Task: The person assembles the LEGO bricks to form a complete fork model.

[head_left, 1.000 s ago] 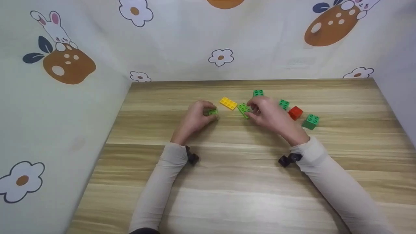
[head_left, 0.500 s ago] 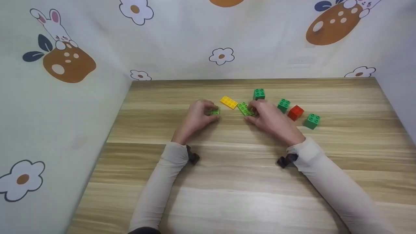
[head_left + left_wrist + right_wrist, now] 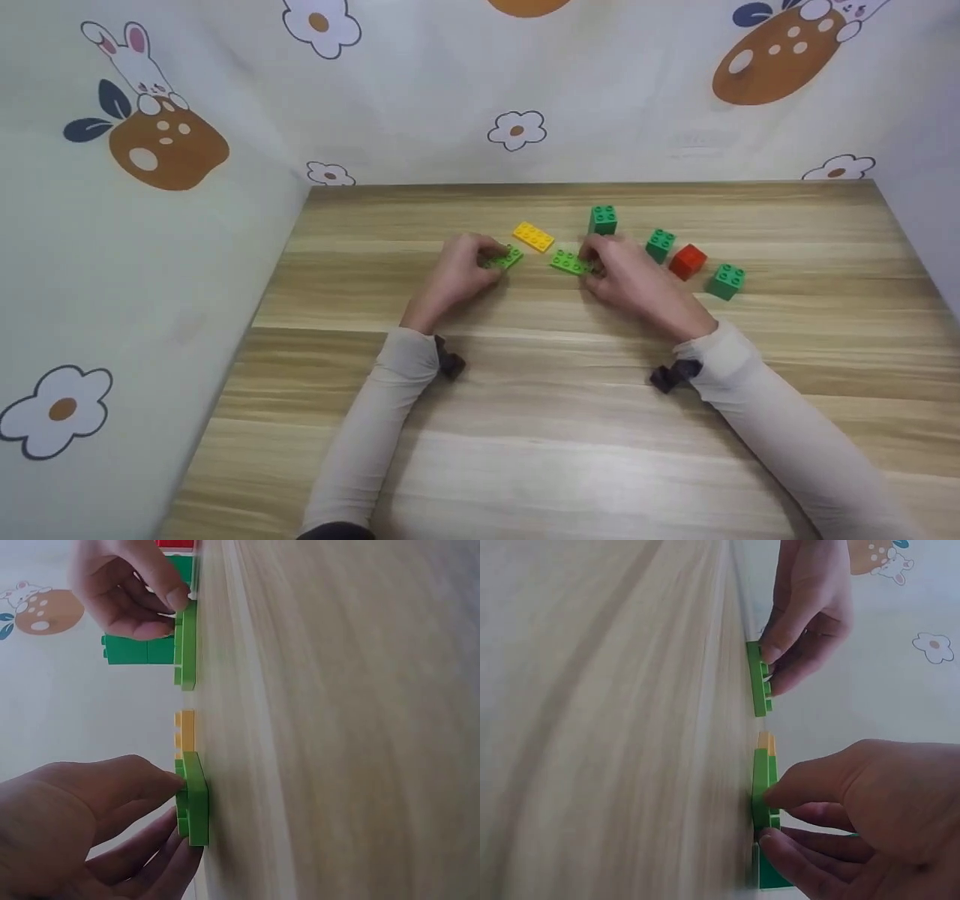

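Observation:
My left hand (image 3: 466,268) pinches a thin light green toy brick (image 3: 512,257) close over the table; in the left wrist view the thumb lies at the studs of this brick (image 3: 197,802). To its right, my right hand (image 3: 634,279) grips a second thin light green brick (image 3: 568,262) by its right end, thumb and fingertips on either side. Both bricks have their studs up, and a short gap separates their facing ends. Just behind that gap a thin yellow brick (image 3: 533,237) lies flat. The fingers partly hide both green bricks.
Behind my right hand stands a tall dark green brick stack (image 3: 603,220). Right of that hand are a dark green block (image 3: 661,241), a red block (image 3: 688,262) and another green block (image 3: 727,281). A patterned cloth wall (image 3: 420,112) borders the wooden table (image 3: 540,435).
The right light green brick has turned from slanting away to lying more crosswise. More of the left one now shows past the fingers, angled toward the back right. The tall green stack is less covered.

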A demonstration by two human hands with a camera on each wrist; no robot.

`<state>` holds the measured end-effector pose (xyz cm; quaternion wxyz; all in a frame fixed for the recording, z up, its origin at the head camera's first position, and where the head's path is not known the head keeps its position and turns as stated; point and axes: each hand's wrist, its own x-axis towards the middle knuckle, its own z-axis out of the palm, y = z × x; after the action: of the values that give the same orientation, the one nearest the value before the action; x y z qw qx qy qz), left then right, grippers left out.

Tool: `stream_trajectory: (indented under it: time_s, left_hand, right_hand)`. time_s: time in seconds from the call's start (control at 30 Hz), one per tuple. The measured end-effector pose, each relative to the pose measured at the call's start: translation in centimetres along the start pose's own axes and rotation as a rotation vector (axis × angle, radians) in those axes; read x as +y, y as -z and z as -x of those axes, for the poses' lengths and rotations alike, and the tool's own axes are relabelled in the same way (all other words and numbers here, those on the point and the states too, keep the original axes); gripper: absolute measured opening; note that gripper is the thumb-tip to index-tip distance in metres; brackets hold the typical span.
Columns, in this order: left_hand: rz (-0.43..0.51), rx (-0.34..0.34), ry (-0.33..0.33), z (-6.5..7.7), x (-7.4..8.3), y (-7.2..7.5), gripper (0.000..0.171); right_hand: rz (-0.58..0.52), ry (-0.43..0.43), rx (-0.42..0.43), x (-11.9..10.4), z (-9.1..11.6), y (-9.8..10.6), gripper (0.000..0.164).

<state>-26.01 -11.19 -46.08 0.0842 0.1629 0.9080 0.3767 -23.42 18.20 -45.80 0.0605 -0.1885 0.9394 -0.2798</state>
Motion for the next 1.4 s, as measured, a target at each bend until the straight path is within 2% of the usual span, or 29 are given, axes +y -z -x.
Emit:
stream_trajectory:
  time_s: [0.13, 0.27, 0.37, 0.47, 0.57, 0.77, 0.97, 1.13, 1.4]
  left_hand:
    - [-0.014, 0.009, -0.002, -0.1, 0.0, -0.2, 0.035]
    - [-0.011, 0.024, -0.001, 0.1, 0.1, -0.3, 0.038]
    - [-0.003, 0.016, -0.029, 0.2, 0.4, -0.3, 0.038]
    - [0.006, -0.029, -0.094, 0.3, 0.9, -0.5, 0.04]
    - [0.02, -0.105, -0.159, 0.5, 1.8, -0.8, 0.041]
    - [-0.035, -0.213, -0.224, 1.0, 3.6, -2.0, 0.041]
    - [-0.082, -0.292, -0.315, 1.6, 4.7, -3.5, 0.04]
    - [-0.104, -0.312, -0.363, 1.9, 5.1, -4.5, 0.039]
    - [-0.097, -0.303, -0.38, 1.8, 5.2, -5.1, 0.037]
  right_hand:
    - [0.0, -0.005, -0.016, 0.6, 1.1, 0.3, 0.047]
    - [0.003, 0.041, 0.008, 1.2, 2.0, 0.7, 0.049]
    - [0.013, 0.087, 0.036, 1.6, 2.7, 1.1, 0.049]
    - [0.016, 0.122, 0.054, 1.9, 3.6, 1.6, 0.048]
    - [0.017, 0.139, 0.06, 2.2, 4.6, 2.1, 0.044]
    - [0.032, 0.19, 0.036, 3.0, 6.4, 2.5, 0.043]
    - [0.029, 0.25, 0.002, 3.8, 8.0, 2.3, 0.043]
    - [0.024, 0.257, -0.015, 4.3, 8.6, 2.2, 0.042]
    - [0.01, 0.261, -0.021, 4.3, 8.5, 2.1, 0.035]
